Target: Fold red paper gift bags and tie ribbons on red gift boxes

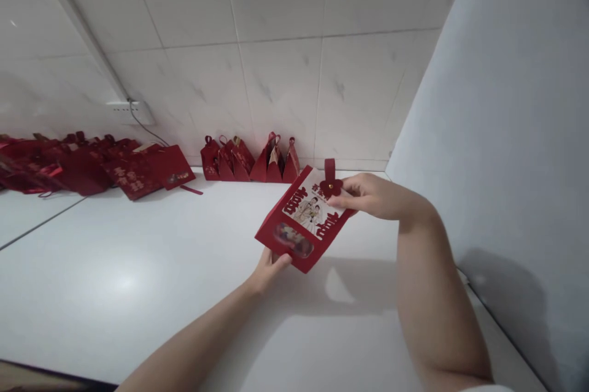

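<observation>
Tilted above the white table, a red gift box [276, 220] shows a white panel with a printed couple and red lettering, a clear window low on its face and a red strap with a gold stud at the top. My left hand [269, 268] grips its lower edge, thumb on the front and fingers hidden behind. At the upper right corner, my right hand [368, 196] pinches the box beside the strap, its thumb on the front face.
Several small red boxes with loop handles [251, 159] stand along the tiled wall. Farther left lies a pile of red bags and boxes [92, 165] below a power strip [131, 112] with a cable. A pale upright panel [501, 134] bounds the right side of the white table [151, 312].
</observation>
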Demonstrator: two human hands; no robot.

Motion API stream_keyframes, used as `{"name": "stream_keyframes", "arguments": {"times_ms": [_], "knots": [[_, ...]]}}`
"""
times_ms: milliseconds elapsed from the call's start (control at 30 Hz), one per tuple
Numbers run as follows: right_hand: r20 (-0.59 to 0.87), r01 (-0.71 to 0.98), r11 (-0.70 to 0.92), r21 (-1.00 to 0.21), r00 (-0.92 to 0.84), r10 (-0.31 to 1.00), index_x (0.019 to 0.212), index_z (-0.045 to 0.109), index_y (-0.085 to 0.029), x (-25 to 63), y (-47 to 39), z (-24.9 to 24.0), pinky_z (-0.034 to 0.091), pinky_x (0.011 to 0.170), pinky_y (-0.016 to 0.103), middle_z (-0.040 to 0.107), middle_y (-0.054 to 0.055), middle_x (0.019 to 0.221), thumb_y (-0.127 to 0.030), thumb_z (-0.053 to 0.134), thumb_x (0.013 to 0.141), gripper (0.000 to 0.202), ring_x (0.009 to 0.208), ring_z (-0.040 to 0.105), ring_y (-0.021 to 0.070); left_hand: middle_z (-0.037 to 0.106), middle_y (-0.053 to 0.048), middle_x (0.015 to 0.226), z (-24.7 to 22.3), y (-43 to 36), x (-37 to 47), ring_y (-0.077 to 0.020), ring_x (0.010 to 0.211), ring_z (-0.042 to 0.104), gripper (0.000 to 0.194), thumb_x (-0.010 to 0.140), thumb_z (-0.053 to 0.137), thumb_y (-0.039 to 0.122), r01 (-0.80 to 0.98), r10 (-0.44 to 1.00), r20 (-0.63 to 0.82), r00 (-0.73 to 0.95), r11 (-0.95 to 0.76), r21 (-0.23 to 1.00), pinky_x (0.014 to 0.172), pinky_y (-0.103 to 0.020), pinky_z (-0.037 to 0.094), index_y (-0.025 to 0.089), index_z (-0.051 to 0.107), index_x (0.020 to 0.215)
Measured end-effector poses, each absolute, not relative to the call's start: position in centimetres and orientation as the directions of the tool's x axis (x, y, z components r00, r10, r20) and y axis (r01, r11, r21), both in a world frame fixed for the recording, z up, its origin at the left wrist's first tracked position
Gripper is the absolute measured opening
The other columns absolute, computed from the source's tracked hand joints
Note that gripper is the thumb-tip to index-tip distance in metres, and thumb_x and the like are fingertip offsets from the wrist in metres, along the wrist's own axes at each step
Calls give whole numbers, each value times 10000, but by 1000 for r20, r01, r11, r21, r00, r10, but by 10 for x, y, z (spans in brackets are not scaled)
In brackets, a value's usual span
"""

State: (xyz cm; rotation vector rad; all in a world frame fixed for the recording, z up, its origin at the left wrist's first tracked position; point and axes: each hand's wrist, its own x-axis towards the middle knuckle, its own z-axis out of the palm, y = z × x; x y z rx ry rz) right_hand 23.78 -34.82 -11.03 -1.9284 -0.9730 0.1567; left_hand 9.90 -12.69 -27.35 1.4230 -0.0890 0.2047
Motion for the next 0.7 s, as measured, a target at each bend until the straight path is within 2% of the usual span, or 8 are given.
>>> {"name": "stream_keyframes", "arguments": {"times_ms": [100, 267, 400, 533, 700], "knots": [[202, 601, -276, -750, 606, 769, 831, 737, -207, 228, -344, -105, 499, 567, 265, 695, 11, 714, -458, 667, 800, 263, 665, 650, 182, 509, -156, 1409, -269, -127, 96, -397, 1310, 448, 783, 739, 742, 513, -200, 18, 199, 980, 82, 976, 1083, -529, 400, 189, 458, 1393], [321, 674, -258, -693, 608, 726, 883, 702, -207, 201, -335, -93, 436, 532, 262, 679, 9, 741, -468, 632, 841, 273, 644, 607, 173, 518, -135, 1405, -268, -128, 90, -377, 1327, 437, 717, 757, 723, 516, -220, -111, 223, 969, 37, 975, 1118, -545, 351, 204, 504, 1365], [352, 702, -275, -657, 608, 711, 868, 680, -212, 187, -330, -89, 408, 531, 274, 665, 10, 730, -473, 593, 875, 275, 642, 590, 177, 539, -133, 1384, -269, -128, 89, -371, 1304, 470, 631, 782, 693, 519, -268, -138, 267, 954, 14, 963, 1102, -544, 376, 205, 561, 1312], [334, 708, -336, -621, 627, 704, 907, 644, -239, 188, -328, -91, 409, 558, 289, 667, 8, 764, -508, 515, 918, 299, 672, 597, 189, 589, -148, 1319, -270, -126, 91, -379, 1245, 525, 617, 772, 704, 515, -368, -37, 366, 930, -34, 929, 1058, -540, 430, 195, 578, 1285], [237, 668, -533, -519, 711, 662, 814, 576, -246, 200, -331, -99, 395, 556, 307, 655, 9, 732, -581, 413, 940, 394, 625, 583, 193, 535, -166, 1363, -275, -124, 96, -367, 1234, 530, 628, 805, 656, 545, -503, 161, 505, 848, -55, 862, 1003, -501, 490, 194, 511, 1304]]}}
